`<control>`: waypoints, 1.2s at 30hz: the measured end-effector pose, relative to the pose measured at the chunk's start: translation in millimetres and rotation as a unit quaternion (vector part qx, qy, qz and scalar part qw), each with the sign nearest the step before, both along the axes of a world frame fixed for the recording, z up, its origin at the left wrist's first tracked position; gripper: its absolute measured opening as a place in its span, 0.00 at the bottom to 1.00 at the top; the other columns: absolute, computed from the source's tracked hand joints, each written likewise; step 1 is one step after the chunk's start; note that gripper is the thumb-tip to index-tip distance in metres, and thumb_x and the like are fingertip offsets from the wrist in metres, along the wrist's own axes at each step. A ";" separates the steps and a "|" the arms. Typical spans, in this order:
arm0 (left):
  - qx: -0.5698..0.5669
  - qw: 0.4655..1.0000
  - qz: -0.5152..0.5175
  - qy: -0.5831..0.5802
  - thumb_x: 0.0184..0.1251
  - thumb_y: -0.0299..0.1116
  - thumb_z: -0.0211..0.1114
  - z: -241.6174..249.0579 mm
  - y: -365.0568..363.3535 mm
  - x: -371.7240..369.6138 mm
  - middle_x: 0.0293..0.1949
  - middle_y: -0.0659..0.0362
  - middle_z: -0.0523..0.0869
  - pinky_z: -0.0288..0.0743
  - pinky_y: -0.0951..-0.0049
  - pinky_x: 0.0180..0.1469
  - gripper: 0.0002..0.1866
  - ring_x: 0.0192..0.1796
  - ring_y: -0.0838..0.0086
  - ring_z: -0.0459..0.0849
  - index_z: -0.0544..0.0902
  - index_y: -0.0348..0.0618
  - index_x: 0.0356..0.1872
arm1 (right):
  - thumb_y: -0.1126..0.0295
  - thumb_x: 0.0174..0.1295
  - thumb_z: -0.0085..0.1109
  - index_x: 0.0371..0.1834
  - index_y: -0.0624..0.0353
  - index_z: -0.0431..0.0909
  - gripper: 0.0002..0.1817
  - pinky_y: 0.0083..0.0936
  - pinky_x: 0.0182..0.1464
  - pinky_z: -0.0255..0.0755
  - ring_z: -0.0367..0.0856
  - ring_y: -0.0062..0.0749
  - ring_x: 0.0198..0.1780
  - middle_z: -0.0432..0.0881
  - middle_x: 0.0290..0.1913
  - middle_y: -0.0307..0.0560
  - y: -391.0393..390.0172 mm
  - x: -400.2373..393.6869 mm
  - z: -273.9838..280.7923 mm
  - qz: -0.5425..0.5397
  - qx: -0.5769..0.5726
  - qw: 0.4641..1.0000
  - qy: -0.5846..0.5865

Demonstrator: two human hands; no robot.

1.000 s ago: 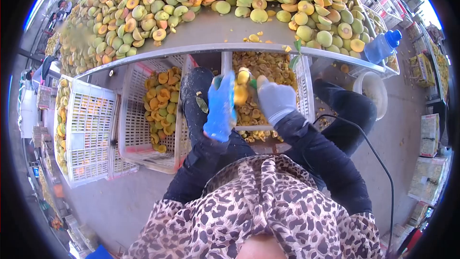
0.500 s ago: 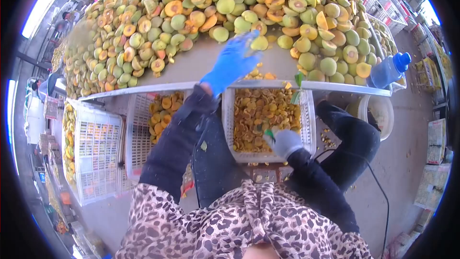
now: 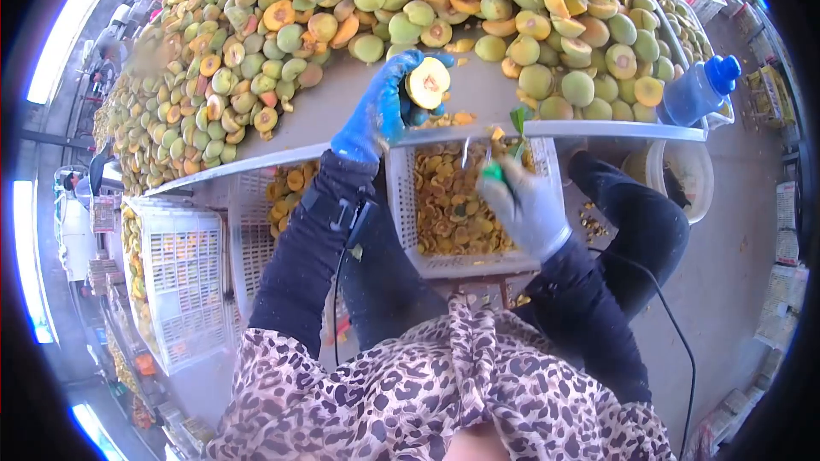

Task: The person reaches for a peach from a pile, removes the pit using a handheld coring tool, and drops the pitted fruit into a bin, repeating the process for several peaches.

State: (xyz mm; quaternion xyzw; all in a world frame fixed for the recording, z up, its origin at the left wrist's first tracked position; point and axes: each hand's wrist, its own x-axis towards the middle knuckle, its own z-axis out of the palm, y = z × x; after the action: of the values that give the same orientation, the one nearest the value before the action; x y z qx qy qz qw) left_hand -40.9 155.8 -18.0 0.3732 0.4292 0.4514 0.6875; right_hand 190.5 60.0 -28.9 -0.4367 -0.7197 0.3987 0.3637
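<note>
My left hand (image 3: pixel 374 119), in a blue glove, is closed round a halved peach-like fruit (image 3: pixel 428 84) above the table edge. The fruit's pale yellow cut face, with a brownish centre, is turned up and to the right. My right hand (image 3: pixel 531 213), in a pale glove, grips a green-handled tool (image 3: pixel 493 172) with a thin, curved metal end. That hand is over a white crate (image 3: pixel 400 213) of yellow-orange fruit scraps (image 3: pixel 457 209), below and right of the left hand; the tool and fruit are apart.
A large heap of halved green-orange fruit (image 3: pixel 248 64) covers much of the metal table (image 3: pixel 295 124). A blue bottle (image 3: pixel 696 92) stands at its right end. White crates (image 3: pixel 184 277) are at left, a white bucket (image 3: pixel 699 181) at right. A green leaf (image 3: pixel 518 119) lies on the table edge.
My left hand has drawn back from the heap and now holds a fruit half, cut face showing. My right hand has risen toward the table edge with the tool.
</note>
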 end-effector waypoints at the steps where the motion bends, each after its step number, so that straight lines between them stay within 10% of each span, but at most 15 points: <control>1: 0.022 0.997 -0.020 -0.071 0.71 0.42 0.53 10.7 -21.7 -0.1 0.51 0.52 0.81 0.80 0.78 0.38 0.19 0.39 0.74 0.82 0.75 0.36 0.51 | 0.58 0.66 0.55 0.44 0.59 0.75 0.15 0.42 0.29 0.72 0.81 0.55 0.30 0.80 0.26 0.60 4.6 -3.0 12.9 -0.012 0.025 0.999 -0.040; 10: 0.170 0.971 0.163 -0.032 0.78 0.51 0.33 25.9 -104.6 48.7 0.45 0.46 0.83 0.75 0.64 0.56 0.33 0.46 0.63 0.83 0.76 0.27 0.48 | 0.53 0.67 0.50 0.41 0.62 0.76 0.20 0.43 0.29 0.73 0.80 0.55 0.25 0.79 0.21 0.60 -19.3 -36.4 48.4 0.017 0.049 0.990 -0.130; 16: 0.239 0.968 0.079 -0.014 0.75 0.49 0.47 6.9 -111.2 35.2 0.34 0.47 0.85 0.78 0.63 0.49 0.26 0.38 0.64 0.84 0.70 0.35 0.59 | 0.60 0.67 0.53 0.42 0.63 0.77 0.15 0.38 0.28 0.72 0.81 0.55 0.27 0.79 0.22 0.60 -29.9 -25.7 48.1 0.069 0.054 0.976 -0.198; 18: 0.432 0.897 -0.010 0.089 0.73 0.48 0.54 -3.6 -97.8 29.7 0.30 0.49 0.84 0.78 0.64 0.45 0.25 0.33 0.66 0.82 0.68 0.40 0.61 | 0.61 0.67 0.53 0.45 0.63 0.78 0.15 0.35 0.31 0.72 0.82 0.45 0.27 0.80 0.26 0.58 -30.5 -21.9 49.4 0.107 -0.015 0.990 -0.092; 20: 0.395 0.915 0.011 0.088 0.73 0.52 0.50 -9.3 -102.0 34.2 0.30 0.50 0.84 0.77 0.68 0.43 0.28 0.29 0.68 0.80 0.70 0.37 0.59 | 0.57 0.68 0.53 0.44 0.61 0.79 0.17 0.28 0.24 0.71 0.77 0.28 0.21 0.78 0.21 0.41 -35.3 -21.0 49.4 0.106 -0.130 0.985 -0.029; 22: 0.096 0.992 0.031 -0.071 0.75 0.50 0.48 -1.8 -101.1 37.4 0.25 0.53 0.83 0.73 0.72 0.31 0.27 0.25 0.70 0.79 0.73 0.32 0.56 | 0.47 0.69 0.47 0.40 0.63 0.78 0.26 0.19 0.14 0.65 0.70 0.17 0.14 0.75 0.21 0.36 -36.7 -13.4 63.9 0.145 -0.295 0.944 -0.005; 26: 0.084 0.996 -0.006 0.017 0.77 0.51 0.41 43.6 -115.1 46.3 0.29 0.53 0.85 0.75 0.73 0.35 0.29 0.29 0.72 0.82 0.78 0.34 0.50 | 0.49 0.70 0.47 0.42 0.60 0.78 0.23 0.18 0.15 0.62 0.67 0.16 0.16 0.71 0.21 0.33 -48.7 -16.1 75.6 0.096 -0.385 0.916 0.059; 28: 0.285 0.948 0.144 -0.009 0.77 0.51 0.41 49.6 -123.2 66.5 0.33 0.55 0.85 0.76 0.75 0.38 0.27 0.34 0.73 0.83 0.79 0.34 0.48 | 0.49 0.71 0.45 0.39 0.60 0.76 0.23 0.17 0.15 0.60 0.66 0.15 0.15 0.70 0.20 0.33 -51.5 -19.4 76.0 0.092 -0.399 0.901 0.141; 32: 0.168 0.936 0.303 -0.053 0.76 0.49 0.44 42.5 -137.1 83.2 0.37 0.55 0.85 0.78 0.74 0.43 0.27 0.35 0.73 0.83 0.79 0.32 0.45 | 0.50 0.72 0.43 0.35 0.60 0.73 0.22 0.16 0.14 0.59 0.67 0.15 0.14 0.71 0.21 0.34 -59.5 -31.1 64.5 0.092 -0.293 0.944 0.123; 34: 0.187 0.938 0.278 -0.086 0.75 0.46 0.46 42.9 -138.0 69.1 0.30 0.54 0.85 0.78 0.74 0.38 0.25 0.28 0.71 0.82 0.82 0.32 0.36 | 0.51 0.72 0.43 0.35 0.61 0.73 0.22 0.16 0.14 0.60 0.67 0.15 0.14 0.71 0.20 0.34 -61.9 -28.0 66.9 0.102 -0.186 0.972 0.104; 36: 0.159 0.979 0.121 -0.050 0.75 0.47 0.48 42.3 -133.9 56.0 0.30 0.53 0.86 0.78 0.75 0.36 0.26 0.30 0.73 0.83 0.83 0.32 0.32 | 0.50 0.72 0.44 0.34 0.61 0.73 0.23 0.16 0.14 0.61 0.67 0.16 0.14 0.71 0.19 0.34 -55.6 -14.6 83.6 0.170 -0.363 0.913 0.079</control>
State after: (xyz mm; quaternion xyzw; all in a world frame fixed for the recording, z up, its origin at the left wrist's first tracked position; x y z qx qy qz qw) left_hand 15.1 21.9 24.3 0.4001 0.3592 0.6120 0.5800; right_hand 175.9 4.4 54.7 -0.3766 -0.5580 0.7214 0.1626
